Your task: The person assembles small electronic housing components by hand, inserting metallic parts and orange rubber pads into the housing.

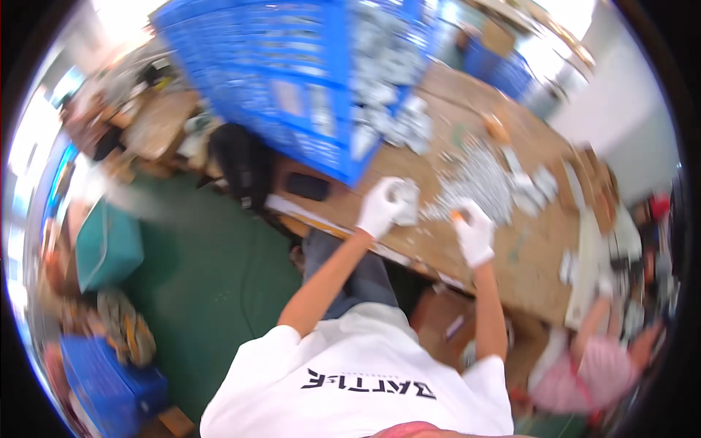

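Observation:
My left hand (379, 209), in a white glove, grips a pale grey-white block-like part (407, 202) at the table's near edge. To its right is my right hand (475, 232), gloved too, its fingers curled together at the near side of a pile of small silvery pieces (478, 182). A small orange spot (458, 216) shows at its fingertips; blur hides what it is and what they hold. Several white parts (533, 191) lie to the right of the pile. More pale parts (412, 128) are heaped beside a blue crate.
The tall blue crate (292, 87) stands on the wooden table (537, 270) at the far left. A dark phone-like slab (307, 186) lies near the front edge, a black bag (237, 160) beside it. A co-worker in pink (588, 372) sits at the right. A teal bin (109, 244) stands left.

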